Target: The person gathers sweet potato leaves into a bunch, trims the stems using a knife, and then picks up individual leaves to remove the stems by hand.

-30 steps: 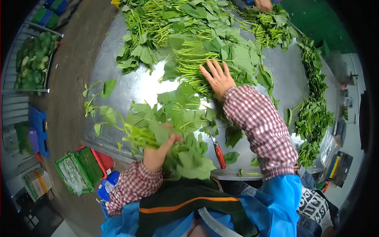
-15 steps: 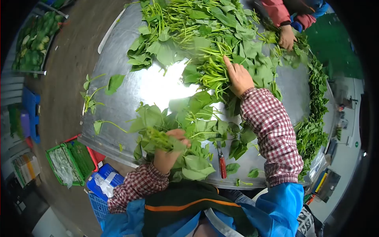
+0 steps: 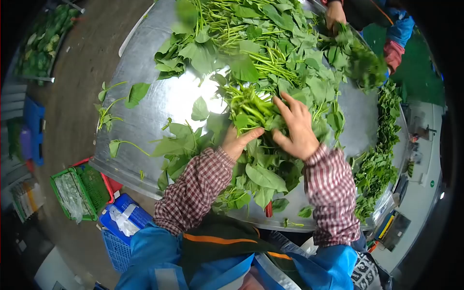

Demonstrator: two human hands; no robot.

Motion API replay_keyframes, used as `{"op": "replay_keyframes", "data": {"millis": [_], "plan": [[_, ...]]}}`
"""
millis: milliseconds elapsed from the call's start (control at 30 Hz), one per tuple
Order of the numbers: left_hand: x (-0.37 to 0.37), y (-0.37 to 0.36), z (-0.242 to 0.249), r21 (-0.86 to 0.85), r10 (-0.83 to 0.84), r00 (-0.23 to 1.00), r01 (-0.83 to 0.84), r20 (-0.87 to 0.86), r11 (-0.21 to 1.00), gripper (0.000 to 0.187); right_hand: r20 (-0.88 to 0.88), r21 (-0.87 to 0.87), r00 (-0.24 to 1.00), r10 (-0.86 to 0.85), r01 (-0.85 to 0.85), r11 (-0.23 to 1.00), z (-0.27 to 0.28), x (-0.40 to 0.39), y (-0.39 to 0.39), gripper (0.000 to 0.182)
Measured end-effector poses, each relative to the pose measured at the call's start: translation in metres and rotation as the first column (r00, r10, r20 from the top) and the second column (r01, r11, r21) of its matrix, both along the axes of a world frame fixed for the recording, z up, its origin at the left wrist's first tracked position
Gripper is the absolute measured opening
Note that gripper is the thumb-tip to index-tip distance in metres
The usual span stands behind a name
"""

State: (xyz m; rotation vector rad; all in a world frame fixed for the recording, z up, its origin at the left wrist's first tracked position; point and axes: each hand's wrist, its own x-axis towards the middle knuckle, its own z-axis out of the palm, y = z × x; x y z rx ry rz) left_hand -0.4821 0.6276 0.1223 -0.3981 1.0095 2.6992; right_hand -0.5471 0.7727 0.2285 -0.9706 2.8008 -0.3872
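Bunch of greens (image 3: 251, 105), one, with slim round stems packed thick. Sits clasped in left hand (image 3: 240, 142), with thumb laid against the stems and other fingers hidden. Has right hand (image 3: 296, 126) curved at its right side, with thumb and fingers spread apart. Stays over the middle of one smooth, shiny metal table (image 3: 145, 63). Just below, one smooth red handle (image 3: 268, 209), partly under leaves. Beyond, one broad heap of thin stalks and flat leaves (image 3: 227, 35); farther off, one co-worker's hand (image 3: 335, 18). Off the table's left edge, two blue mesh baskets (image 3: 116, 250).
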Motion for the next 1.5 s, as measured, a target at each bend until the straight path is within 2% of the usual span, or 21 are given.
{"op": "replay_keyframes", "data": {"millis": [100, 167, 233, 267, 333, 367, 500, 567, 600, 667, 733, 833, 900, 1000, 1067, 1133, 1200, 1233, 1333, 1433, 1500], "plan": [[-0.007, 0.013, -0.009, -0.149, 0.031, 0.991, -0.051, -0.133, 0.988, 0.044, 0.399, 0.103, 0.917, -0.02, -0.024, 0.994, -0.03, 0.01, -0.01, 0.079], [-0.009, -0.003, 0.018, 0.014, -0.044, 0.908, 0.042, 0.418, 0.999, 0.046, 0.43, 0.165, 0.901, 0.049, -0.132, 0.977, -0.01, 0.019, -0.022, 0.078], [0.0, -0.012, 0.012, -0.023, -0.076, 0.91, 0.093, 0.407, 0.995, 0.046, 0.553, -0.101, 0.775, 0.307, -0.304, 0.947, 0.002, 0.001, -0.011, 0.057], [0.004, -0.01, 0.004, -0.048, -0.01, 0.963, 0.024, 0.271, 0.999, 0.046, 0.7, -0.248, 0.666, 0.257, -0.11, 0.963, 0.011, -0.016, -0.012, 0.039], [0.013, -0.011, -0.005, -0.145, 0.003, 0.972, 0.032, 0.235, 0.989, 0.05, 0.495, -0.169, 0.869, -0.02, 0.118, 0.979, 0.022, -0.051, -0.026, 0.025], [0.016, -0.012, -0.01, -0.193, 0.009, 0.976, 0.034, 0.219, 0.981, 0.053, 0.373, -0.19, 0.928, -0.002, 0.078, 0.979, -0.014, -0.072, -0.023, 0.025], [0.009, -0.019, -0.024, -0.143, -0.122, 0.902, 0.196, 0.413, 0.97, 0.057, 0.646, 0.196, 0.733, -0.213, 0.111, 0.974, -0.088, -0.067, -0.058, 0.054], [0.005, -0.024, -0.018, -0.037, -0.152, 0.883, 0.188, 0.443, 0.982, 0.056, 0.685, 0.082, 0.679, -0.264, 0.289, 0.954, -0.095, -0.055, -0.057, 0.056], [0.009, -0.027, -0.027, 0.126, -0.241, 0.913, 0.211, 0.328, 0.969, 0.051, 0.674, 0.019, 0.693, -0.255, 0.33, 0.944, -0.095, -0.047, -0.048, 0.055], [0.012, -0.028, -0.009, -0.061, -0.313, 0.949, 0.315, 0.046, 0.947, 0.049, 0.636, -0.261, 0.772, -0.004, 0.22, 0.94, -0.064, -0.03, -0.024, 0.052], [0.015, -0.024, 0.021, -0.22, -0.356, 0.914, 0.313, -0.195, 0.924, 0.052, 0.625, -0.254, 0.779, 0.047, 0.146, 0.956, -0.003, 0.002, -0.006, 0.054], [0.024, -0.017, 0.054, -0.494, -0.586, 0.778, 0.426, -0.229, 0.758, 0.058, 0.215, -0.163, 0.976, -0.027, 0.063, 0.985, 0.046, 0.062, 0.003, 0.099], [0.035, -0.004, 0.078, -0.195, -0.481, 0.809, 0.439, -0.338, 0.877, 0.059, 0.115, -0.423, 0.976, -0.183, 0.215, 0.88, 0.043, 0.094, -0.001, 0.1], [0.044, 0.018, 0.086, -0.768, -0.638, 0.595, 0.053, -0.488, 0.638, 0.057, 0.062, -0.681, 0.901, -0.429, 0.352, 0.642, 0.04, 0.134, 0.001, 0.083], [0.048, 0.022, 0.083, -0.844, -0.695, 0.482, -0.256, -0.533, 0.47, 0.053, -0.005, -0.764, 0.844, -0.537, 0.343, 0.547, 0.046, 0.158, -0.006, 0.071], [0.05, 0.024, 0.079, -0.711, -0.607, 0.371, -0.333, -0.703, 0.62, 0.048, -0.005, -0.822, 0.875, -0.485, 0.273, 0.5, 0.042, 0.178, -0.009, 0.072], [0.054, 0.03, 0.068, -0.33, -0.333, 0.356, 0.069, -0.873, 0.941, 0.045, -0.006, -0.781, 0.855, -0.518, 0.32, 0.537, 0.049, 0.194, -0.018, 0.078], [0.06, 0.025, 0.08, -0.235, -0.295, 0.434, 0.188, -0.851, 0.954, 0.044, 0.014, -0.736, 0.868, -0.497, 0.345, 0.583, 0.059, 0.197, -0.017, 0.081], [0.068, 0.009, 0.104, -0.383, -0.459, 0.487, 0.253, -0.743, 0.888, 0.044, -0.066, -0.47, 0.855, -0.515, 0.429, 0.772, 0.094, 0.208, -0.018, 0.084], [0.083, -0.005, 0.125, -0.494, -0.586, 0.596, 0.334, -0.55, 0.803, 0.044, -0.062, -0.852, 0.833, -0.55, 0.243, 0.464, 0.083, 0.198, -0.021, 0.088], [0.099, -0.009, 0.119, -0.564, -0.602, 0.684, 0.328, -0.412, 0.758, 0.045, 0.125, -0.965, 0.912, -0.39, 0.202, 0.164, 0.067, 0.194, -0.033, 0.09]]}}
